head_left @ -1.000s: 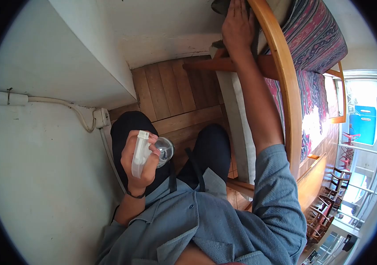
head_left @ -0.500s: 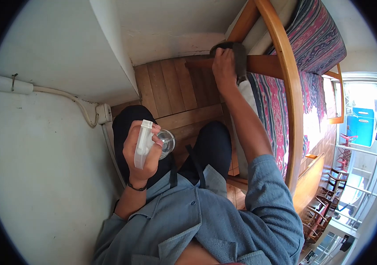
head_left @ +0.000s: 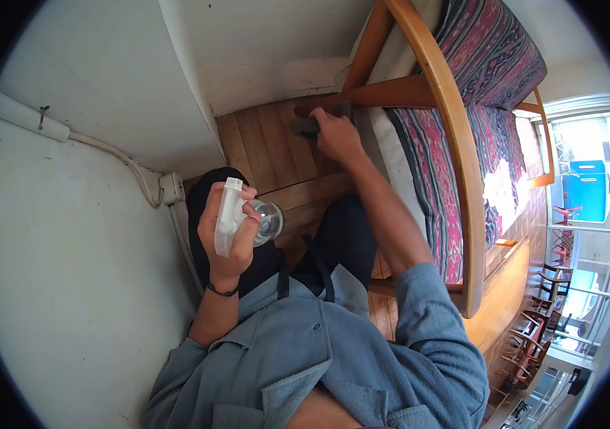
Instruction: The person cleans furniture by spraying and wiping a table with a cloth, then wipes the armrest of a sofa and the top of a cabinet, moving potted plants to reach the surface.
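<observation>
My left hand (head_left: 243, 243) is closed around the neck of a clear spray bottle (head_left: 269, 223) with a white trigger head, held above my knee. In my right hand (head_left: 338, 137), stretched out ahead, is a dark grey-green cloth (head_left: 305, 128). Fingers press the cloth at the lower end of a wooden rail (head_left: 398, 94) of the armchair, close to the floor. Part of the cloth is hidden behind my fingers and the rail.
The wooden armrest (head_left: 464, 186) curves along my right, beside a striped pink and dark seat cushion (head_left: 437, 189). A white wall (head_left: 90, 286) with a cable and socket box (head_left: 171, 189) stands close on my left. Wooden floorboards (head_left: 258, 146) lie ahead. Chairs (head_left: 523, 339) stand far right.
My right hand has moved with the cloth down and left, from the upper side of the rail to its lower end. My left hand keeps the spray bottle nearly in place.
</observation>
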Available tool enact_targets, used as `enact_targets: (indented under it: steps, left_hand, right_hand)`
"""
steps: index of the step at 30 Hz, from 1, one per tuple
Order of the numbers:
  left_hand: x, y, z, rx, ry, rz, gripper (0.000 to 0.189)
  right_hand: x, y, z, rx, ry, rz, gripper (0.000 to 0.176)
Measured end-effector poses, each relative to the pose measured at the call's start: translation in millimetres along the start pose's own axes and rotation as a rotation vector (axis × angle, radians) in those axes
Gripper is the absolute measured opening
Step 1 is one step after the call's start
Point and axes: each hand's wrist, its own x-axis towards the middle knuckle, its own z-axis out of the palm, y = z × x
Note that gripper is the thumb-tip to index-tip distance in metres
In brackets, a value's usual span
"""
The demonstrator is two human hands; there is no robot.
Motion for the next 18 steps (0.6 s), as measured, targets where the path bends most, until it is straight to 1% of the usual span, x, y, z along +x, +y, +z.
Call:
enact_targets:
  steps: [1,2,5,7,10,11,13,14,18]
  left_hand:
    - [0,0,0,0.003,0.002,0.008,0.027]
    - [-1,0,-1,0.007,0.002,0.012,0.027]
    - [-2,-5,1,0.041,0.007,0.028,0.028]
    - [-4,-8,2,0.03,0.007,0.018,0.027]
    - [-8,-4,2,0.03,-0.007,-0.009,0.029]
    - [-8,-2,2,0.03,-0.011,-0.014,0.03]
    - [-9,-5,-1,0.035,-0.034,0.02,0.03]
    - [-9,-6,-1,0.037,-0.043,0.037,0.03]
    - [-7,0,-1,0.037,-0.017,0.002,0.029]
  right_hand:
    - [-4,-3,3,0.097,0.044,0.051,0.032]
    - [-3,-1,3,0.154,0.108,0.162,0.035]
    - [7,-11,-41,0.066,0.674,0.075,0.032]
    - [22,-15,-83,-0.273,1.029,-0.209,0.025]
    - [42,-4,-94,-0.633,0.645,-0.046,0.016]
    - [47,5,-83,-0.739,0.569,-0.019,0.015]
    - [56,29,-41,-0.948,0.416,0.031,0.016]
    - [61,32,-33,-0.919,0.396,0.013,0.017]
    - [73,29,-32,-0.771,0.283,0.019,0.015]
